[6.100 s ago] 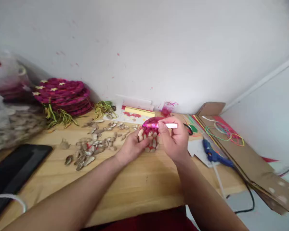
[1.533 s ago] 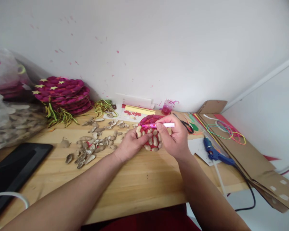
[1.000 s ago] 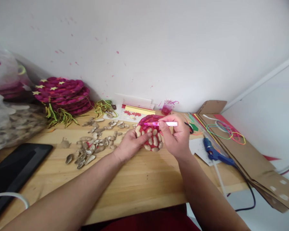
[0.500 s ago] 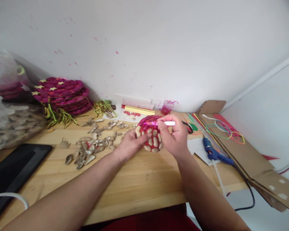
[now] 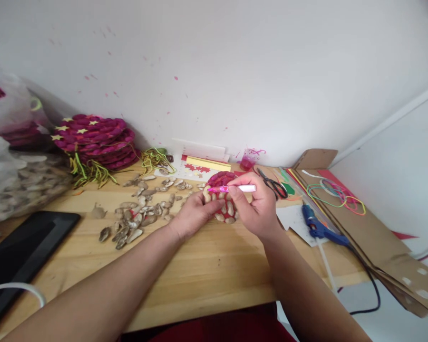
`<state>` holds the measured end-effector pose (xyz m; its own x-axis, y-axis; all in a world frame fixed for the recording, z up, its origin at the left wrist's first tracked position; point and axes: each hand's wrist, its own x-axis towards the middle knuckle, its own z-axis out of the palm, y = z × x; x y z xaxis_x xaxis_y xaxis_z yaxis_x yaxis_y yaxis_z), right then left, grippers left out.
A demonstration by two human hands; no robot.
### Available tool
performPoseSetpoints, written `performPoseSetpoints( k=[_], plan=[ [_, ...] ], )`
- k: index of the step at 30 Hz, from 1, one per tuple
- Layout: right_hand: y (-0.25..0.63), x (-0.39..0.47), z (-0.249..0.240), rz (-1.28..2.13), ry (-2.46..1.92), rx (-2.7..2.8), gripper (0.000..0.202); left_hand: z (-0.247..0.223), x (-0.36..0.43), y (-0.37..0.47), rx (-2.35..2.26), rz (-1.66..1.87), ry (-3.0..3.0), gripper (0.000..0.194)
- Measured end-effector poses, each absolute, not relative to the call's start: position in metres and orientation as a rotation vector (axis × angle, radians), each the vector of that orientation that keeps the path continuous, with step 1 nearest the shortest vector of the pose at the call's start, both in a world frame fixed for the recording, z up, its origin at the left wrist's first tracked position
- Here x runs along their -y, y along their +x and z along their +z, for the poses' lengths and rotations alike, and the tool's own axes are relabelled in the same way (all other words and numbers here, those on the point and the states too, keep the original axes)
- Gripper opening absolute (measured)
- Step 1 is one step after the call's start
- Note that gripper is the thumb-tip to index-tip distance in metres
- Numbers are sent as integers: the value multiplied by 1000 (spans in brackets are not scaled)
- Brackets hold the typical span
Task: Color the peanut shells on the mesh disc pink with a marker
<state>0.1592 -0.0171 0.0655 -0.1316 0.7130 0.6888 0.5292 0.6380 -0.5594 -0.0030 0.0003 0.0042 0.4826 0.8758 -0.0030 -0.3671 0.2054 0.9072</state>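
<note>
My left hand [image 5: 196, 211] is closed on the lower left edge of a round red disc covered with peanut shells [image 5: 229, 208], its thumb lying over the shells. The disc's upper shells are coloured magenta, the lower ones are still plain tan. In my right hand [image 5: 258, 204] is a white marker-like brush [image 5: 248, 188], pinched between thumb and fingers, with a magenta-stained front part pointing left. Its tip is at the shells by the disc's left edge. My right fingers hide the disc's right side.
Loose peanut shells [image 5: 128, 221] lie left of my hands. Behind are a stack of magenta discs [image 5: 100, 142] and a pink-stained cup [image 5: 247, 163]. Scissors [image 5: 276, 186], a blue glue gun [image 5: 321, 230] and cardboard [image 5: 371, 237] are at right; a black tablet [image 5: 24, 251] and bagged peanuts [image 5: 32, 185] at left.
My right hand has moved the brush tip slightly left and down, from the magenta shells to the left edge. More of the scissors shows. The view has shifted slightly.
</note>
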Motion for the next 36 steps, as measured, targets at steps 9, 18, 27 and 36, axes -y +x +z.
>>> performPoseSetpoints(
  k=[9, 18, 27, 36],
  plan=[
    [160, 15, 63, 283, -972, 1744, 9, 5, 0, -4, -611, 929, 1084, 31],
    [160, 15, 63, 217, -981, 1764, 9, 5, 0, -4, -621, 923, 1135, 28],
    [160, 17, 65, 212, -958, 1784, 5, 6, 0, -6, -708, 919, 1163, 28],
    [160, 16, 66, 203, -968, 1763, 7, 2, -1, -6, -758, 924, 1204, 28]
  ],
)
